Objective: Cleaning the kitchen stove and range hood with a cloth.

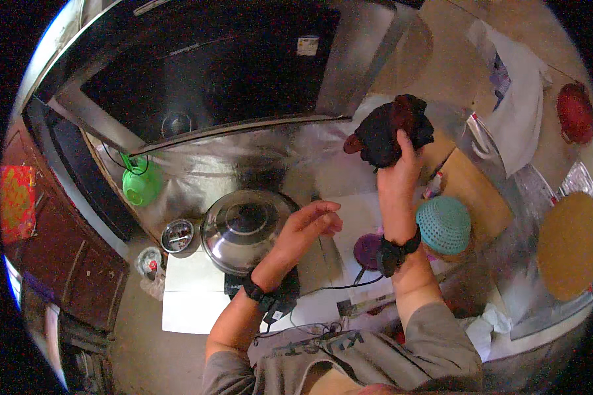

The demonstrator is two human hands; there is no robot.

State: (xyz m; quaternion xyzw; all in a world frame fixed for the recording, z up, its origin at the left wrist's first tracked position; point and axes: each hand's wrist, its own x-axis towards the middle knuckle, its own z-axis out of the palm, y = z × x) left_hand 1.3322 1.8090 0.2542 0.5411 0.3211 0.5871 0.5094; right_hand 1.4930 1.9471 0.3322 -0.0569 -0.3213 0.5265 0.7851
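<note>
My right hand (pixel 406 159) grips a bunched black cloth bundle (pixel 384 131) with reddish-brown parts, held up above the far right of the counter. The fingers are mostly hidden behind the cloth. My left hand (pixel 312 228) holds nothing, its fingers loosely bent beside a round pan with a shiny steel lid (pixel 242 229). Beneath that pan shows part of a black electric cooker (pixel 234 284). A purple round object (pixel 368 252) lies by my right wrist, partly covered by it. Just right of the forearm rests a turquoise perforated basket (pixel 443 225), bottom up.
A small metal bowl (pixel 177 236) with bits inside stands left of the pan. Farther left is a green plastic container (pixel 142 182). A black cable (pixel 346 286) crosses the counter. At right are a tan board (pixel 479 197), a small bottle (pixel 434 185) and a round brown board (pixel 571 247).
</note>
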